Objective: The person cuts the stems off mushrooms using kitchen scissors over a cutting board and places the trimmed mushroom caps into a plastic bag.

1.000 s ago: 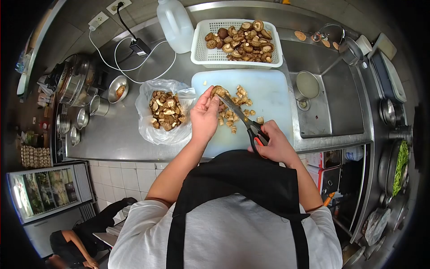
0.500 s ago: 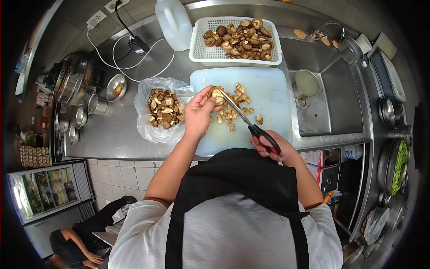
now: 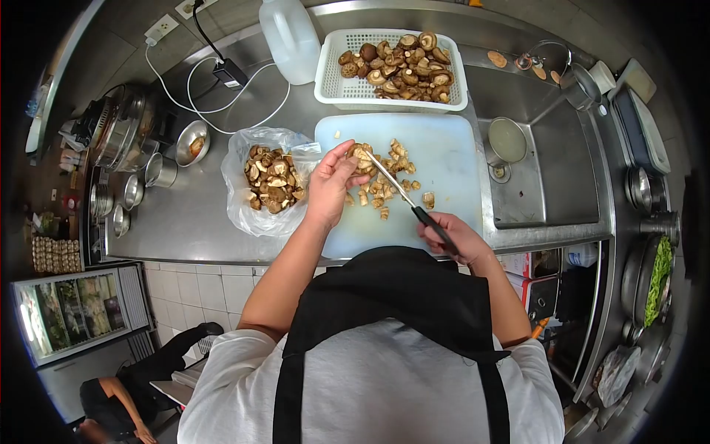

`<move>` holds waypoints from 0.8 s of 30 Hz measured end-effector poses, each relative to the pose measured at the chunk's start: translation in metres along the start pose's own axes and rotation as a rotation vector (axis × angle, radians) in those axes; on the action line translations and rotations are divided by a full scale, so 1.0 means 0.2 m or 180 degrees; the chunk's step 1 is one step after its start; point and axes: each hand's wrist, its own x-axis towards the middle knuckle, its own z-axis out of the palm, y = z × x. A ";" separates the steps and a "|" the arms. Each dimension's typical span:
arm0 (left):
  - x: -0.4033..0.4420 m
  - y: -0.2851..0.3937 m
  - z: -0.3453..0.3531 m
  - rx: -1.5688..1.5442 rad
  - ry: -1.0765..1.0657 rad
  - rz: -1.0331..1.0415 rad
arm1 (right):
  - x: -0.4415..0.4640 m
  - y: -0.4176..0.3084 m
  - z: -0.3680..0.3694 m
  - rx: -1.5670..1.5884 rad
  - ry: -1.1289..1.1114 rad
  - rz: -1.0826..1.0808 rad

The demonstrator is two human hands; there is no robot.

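My left hand (image 3: 330, 185) pinches a brown mushroom (image 3: 362, 157) above the left part of a pale cutting board (image 3: 448, 159). The black-handled scissors (image 3: 418, 209) are in my right hand (image 3: 457, 235), seen edge-on, with their tips at the mushroom's right side. Cut stem pieces (image 3: 379, 191) lie on the board under and beside the blades. To the left of my left hand, a clear plastic bag (image 3: 238, 205) holds many cut mushrooms (image 3: 274, 177). Behind the board stands a white basket (image 3: 355, 100) of whole mushrooms (image 3: 407, 66).
A plastic jug (image 3: 290, 44) stands left of the basket, beside a white cable (image 3: 214, 112). Metal bowls (image 3: 194, 143) sit at the left. On the right is a sink (image 3: 558, 177) with a pot (image 3: 507, 140). Another person (image 3: 118, 392) is at the lower left.
My right hand has turned the scissors so the handles are edge-on, and has moved slightly lower and right since the first frame. The mushroom in my left hand has been tilted.
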 end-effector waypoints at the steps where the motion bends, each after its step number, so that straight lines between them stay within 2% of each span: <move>1: 0.01 -0.01 -0.01 -0.0002 0.0003 0.0001 | -0.02 -0.03 0.05 -0.0002 -0.0002 0.0003; 3: 0.02 -0.01 -0.03 0.0283 0.0168 -0.0252 | -0.07 -0.08 0.16 -0.1904 0.1078 -0.1180; 4: 0.02 -0.01 -0.03 0.0284 0.0177 -0.0252 | -0.08 -0.07 0.15 -0.2624 0.1332 -0.1421; 8: 0.02 0.01 -0.03 0.0351 0.0164 -0.0432 | -0.15 -0.17 0.22 -0.3407 0.1640 -0.1405; 10: 0.02 0.02 -0.02 0.0311 0.0136 -0.0506 | -0.15 -0.17 0.22 -0.4583 0.2302 -0.1977; 16: -0.02 -0.01 0.06 0.0556 0.0089 -0.0415 | -0.17 -0.18 0.22 -0.5485 0.2705 -0.2187; 20: 0.01 -0.06 0.03 0.0648 -0.0006 -0.0212 | -0.21 -0.21 0.24 -0.5550 0.2644 -0.2233; 24: 0.03 -0.06 0.02 0.0725 0.0037 -0.0212 | -0.23 -0.24 0.25 -0.5244 0.2512 -0.1812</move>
